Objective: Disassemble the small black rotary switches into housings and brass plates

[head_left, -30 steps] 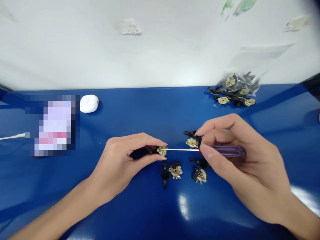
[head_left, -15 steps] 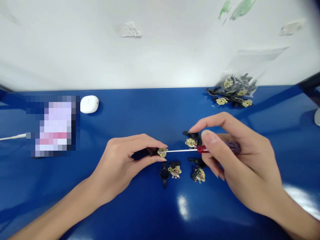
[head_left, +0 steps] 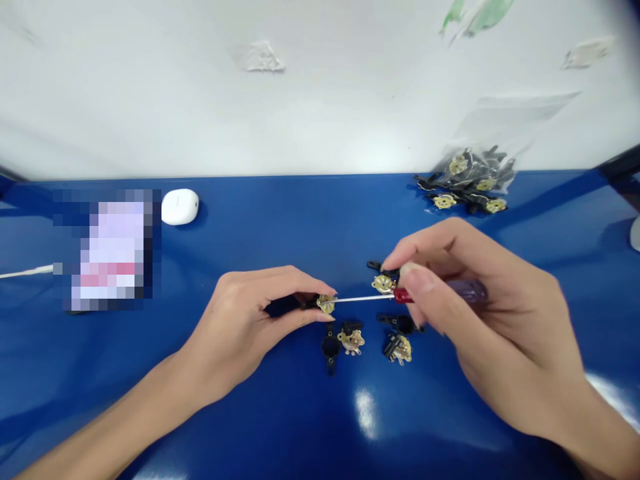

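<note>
My left hand (head_left: 250, 320) pinches a small brass-coloured round part (head_left: 327, 305) with a black piece behind it, between thumb and forefinger. In my right hand (head_left: 480, 313) is a screwdriver (head_left: 401, 295) with a red and dark handle, its thin shaft lying level. The screwdriver's tip touches or nearly touches the face of the brass part. Close below lie a black plastic ring bracket (head_left: 330, 347) and a brass part with metal tabs (head_left: 351, 340). Another brass part (head_left: 384, 285) lies by my right fingertips, with a black bracket (head_left: 400, 324) and one more brass-and-black part (head_left: 399, 348) below.
A clear plastic bag (head_left: 480, 167) of similar black and brass parts rests at the back right, against the white wall (head_left: 320, 100). On the left of the blue table (head_left: 280, 227) are a white rounded case (head_left: 180, 207), a blurred-out phone (head_left: 113, 257) and a white cable (head_left: 27, 272).
My right hand has shifted and turned slightly around the screwdriver handle, uncovering more of the black bracket beneath. My left hand keeps its pinch on the brass part.
</note>
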